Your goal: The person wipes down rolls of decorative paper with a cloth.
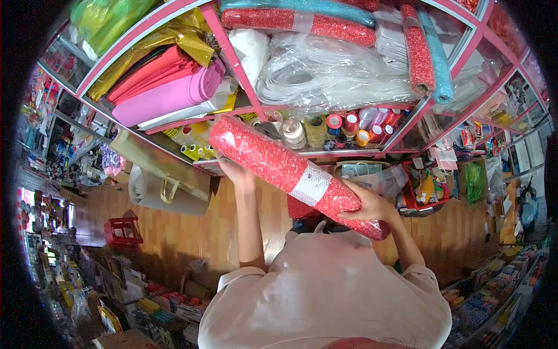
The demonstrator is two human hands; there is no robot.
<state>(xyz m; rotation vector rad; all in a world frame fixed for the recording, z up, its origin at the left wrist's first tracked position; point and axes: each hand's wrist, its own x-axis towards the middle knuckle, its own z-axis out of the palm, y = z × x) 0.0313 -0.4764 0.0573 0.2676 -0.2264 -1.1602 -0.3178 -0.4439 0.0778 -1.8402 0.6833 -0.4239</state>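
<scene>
A thick red glittery roll [261, 157] in clear plastic, with a white band round it, lies slantwise in front of my body, its upper end to the left. My right hand [367, 203] is wrapped round its lower right part, thumb and fingers on the plastic. Beneath the upper left end is my left hand [233, 170], supporting the roll from below; its fingers are mostly hidden behind the roll.
Pink-framed shelves [235, 64] ahead hold a pink roll [168, 96], more red and blue glitter rolls, plastic-wrapped white material [331, 70] and ribbon spools. A red stool [123, 231] stands on the floor at left, a red crate [427, 186] at right.
</scene>
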